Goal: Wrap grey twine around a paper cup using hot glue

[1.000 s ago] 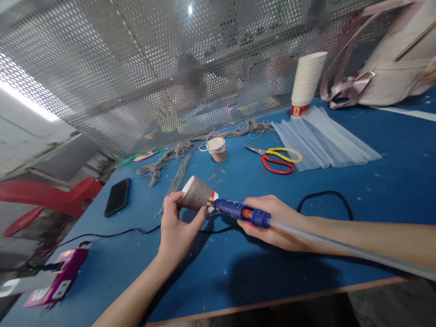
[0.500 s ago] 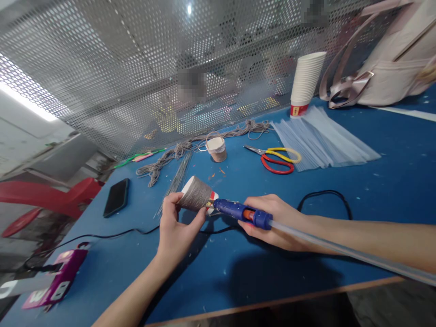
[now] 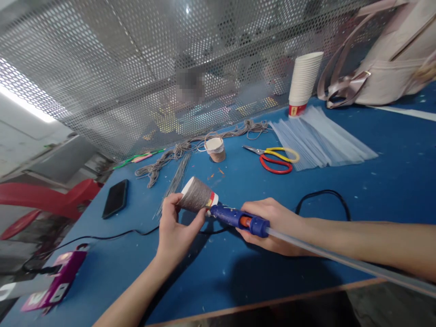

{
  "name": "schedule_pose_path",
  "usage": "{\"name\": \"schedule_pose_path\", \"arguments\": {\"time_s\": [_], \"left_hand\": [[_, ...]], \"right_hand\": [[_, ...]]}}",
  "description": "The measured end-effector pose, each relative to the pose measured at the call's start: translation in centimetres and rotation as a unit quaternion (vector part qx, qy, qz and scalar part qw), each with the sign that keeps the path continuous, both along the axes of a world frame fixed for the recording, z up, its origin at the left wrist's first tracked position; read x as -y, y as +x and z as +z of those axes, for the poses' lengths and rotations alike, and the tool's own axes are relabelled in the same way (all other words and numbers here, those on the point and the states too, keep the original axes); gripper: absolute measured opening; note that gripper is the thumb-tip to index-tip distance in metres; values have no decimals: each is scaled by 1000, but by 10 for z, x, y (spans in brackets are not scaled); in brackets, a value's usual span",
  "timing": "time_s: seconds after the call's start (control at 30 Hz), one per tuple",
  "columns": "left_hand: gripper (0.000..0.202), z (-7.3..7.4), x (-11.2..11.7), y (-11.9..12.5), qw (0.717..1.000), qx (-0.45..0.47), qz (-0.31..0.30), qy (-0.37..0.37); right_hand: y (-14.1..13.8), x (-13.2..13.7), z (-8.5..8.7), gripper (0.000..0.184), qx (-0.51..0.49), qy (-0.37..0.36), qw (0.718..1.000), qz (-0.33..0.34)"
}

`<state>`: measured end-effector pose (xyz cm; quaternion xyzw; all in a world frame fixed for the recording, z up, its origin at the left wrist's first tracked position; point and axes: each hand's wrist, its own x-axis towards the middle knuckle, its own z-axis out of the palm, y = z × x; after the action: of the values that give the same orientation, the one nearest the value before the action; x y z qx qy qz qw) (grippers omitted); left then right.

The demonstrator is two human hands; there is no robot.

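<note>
My left hand point(image 3: 175, 231) grips a paper cup wrapped in grey cord point(image 3: 196, 195), held on its side just above the blue table point(image 3: 391, 181). A red and white band shows at the cup's narrow end. My right hand point(image 3: 277, 225) is closed round a blue glue gun point(image 3: 238, 219) with a clear glue stick point(image 3: 340, 262) trailing from its back. The gun's tip touches the cup's narrow end. A black cable point(image 3: 323, 196) runs under my hands.
Farther back lie a second cord-wrapped cup point(image 3: 215, 149), loose grey cord point(image 3: 170, 156), yellow and red scissors point(image 3: 277, 159), a fan of clear glue sticks point(image 3: 320, 141), a stack of paper cups point(image 3: 303, 84) and a bag point(image 3: 391, 68). A phone point(image 3: 116, 198) and a magenta power strip point(image 3: 56, 286) lie left. A perforated metal screen stands behind.
The glue gun and my right hand have slid slightly left and down, keeping the tip at the cup. My left hand and the cup have barely moved.
</note>
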<state>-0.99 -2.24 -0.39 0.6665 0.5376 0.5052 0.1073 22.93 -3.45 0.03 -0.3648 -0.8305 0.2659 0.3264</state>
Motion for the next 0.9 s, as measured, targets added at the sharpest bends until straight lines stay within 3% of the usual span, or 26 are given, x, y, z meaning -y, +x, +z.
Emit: {"name": "schedule_pose_path", "arguments": {"time_s": [0.27,0.5,0.77,0.9], "left_hand": [[39,2,-1,0,1000,13,-20,16],[40,3,-1,0,999,19,-40,23],[42,-1,-3,-4,997,57,-46,30],[43,-1,-3,-4,996,63,-50,28]], "right_hand": [[4,-3,11,22,-49,-55,997,-15],[2,0,9,18,-33,-25,999,7],[8,-2,15,24,-45,-77,996,-15],[7,1,13,22,-46,-62,997,3]]}}
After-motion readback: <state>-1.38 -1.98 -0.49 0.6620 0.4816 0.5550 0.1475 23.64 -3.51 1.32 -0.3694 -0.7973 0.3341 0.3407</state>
